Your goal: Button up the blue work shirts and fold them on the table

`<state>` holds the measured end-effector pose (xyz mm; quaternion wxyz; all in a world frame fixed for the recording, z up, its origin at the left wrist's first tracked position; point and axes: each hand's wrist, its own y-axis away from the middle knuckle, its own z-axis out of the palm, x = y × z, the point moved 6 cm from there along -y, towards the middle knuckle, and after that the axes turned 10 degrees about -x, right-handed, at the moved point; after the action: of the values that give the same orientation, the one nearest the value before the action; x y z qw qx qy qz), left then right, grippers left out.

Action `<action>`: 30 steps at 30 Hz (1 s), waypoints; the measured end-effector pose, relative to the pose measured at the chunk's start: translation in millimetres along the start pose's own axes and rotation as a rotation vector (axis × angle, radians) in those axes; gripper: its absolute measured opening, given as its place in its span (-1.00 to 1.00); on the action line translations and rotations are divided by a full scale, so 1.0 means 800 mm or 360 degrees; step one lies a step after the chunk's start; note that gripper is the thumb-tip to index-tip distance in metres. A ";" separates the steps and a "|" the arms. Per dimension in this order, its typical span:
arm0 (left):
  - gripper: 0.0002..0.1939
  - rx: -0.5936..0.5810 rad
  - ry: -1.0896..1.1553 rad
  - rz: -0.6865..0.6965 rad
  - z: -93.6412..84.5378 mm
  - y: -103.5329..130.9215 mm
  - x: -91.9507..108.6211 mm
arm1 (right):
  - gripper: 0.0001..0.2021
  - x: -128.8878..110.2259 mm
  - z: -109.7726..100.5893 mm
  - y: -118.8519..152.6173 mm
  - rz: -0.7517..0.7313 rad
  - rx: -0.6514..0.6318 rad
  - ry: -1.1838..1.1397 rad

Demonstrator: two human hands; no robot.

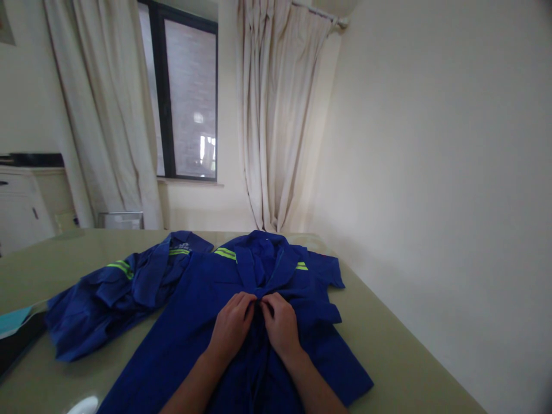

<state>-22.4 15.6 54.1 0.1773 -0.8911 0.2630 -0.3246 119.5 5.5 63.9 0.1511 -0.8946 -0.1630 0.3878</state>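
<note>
A blue short-sleeved work garment [194, 299] with yellow-green stripes lies spread on the table, its collar at the far end. My left hand [233, 322] and my right hand [280, 323] meet at its front opening, just below the collar. Each hand pinches an edge of the blue cloth, thumbs and fingertips nearly touching. The fingertips hide whatever fastening is between them. A second blue garment [149, 276] with similar stripes lies crumpled on the left, against the first one.
The greenish table [401, 356] runs beside a plain wall on the right. At the left edge are a light-blue item [14, 322] and a dark object [19, 348]. A white round thing [84, 405] shows at the bottom left. Curtains and a window stand behind.
</note>
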 end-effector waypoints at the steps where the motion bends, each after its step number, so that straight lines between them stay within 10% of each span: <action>1: -0.76 0.0014 0.0002 -0.0011 -0.001 0.000 0.000 | -0.79 0.000 0.000 0.001 0.0013 0.0011 0.0029; 30: -0.87 -0.0094 0.0446 -0.0142 0.007 -0.003 -0.012 | -0.76 -0.001 0.001 0.001 -0.0113 0.0006 -0.0127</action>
<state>-24.0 23.9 47.0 0.0980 -0.8526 0.2548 -0.4455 118.5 4.5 63.1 0.1599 -0.8717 -0.1998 0.4179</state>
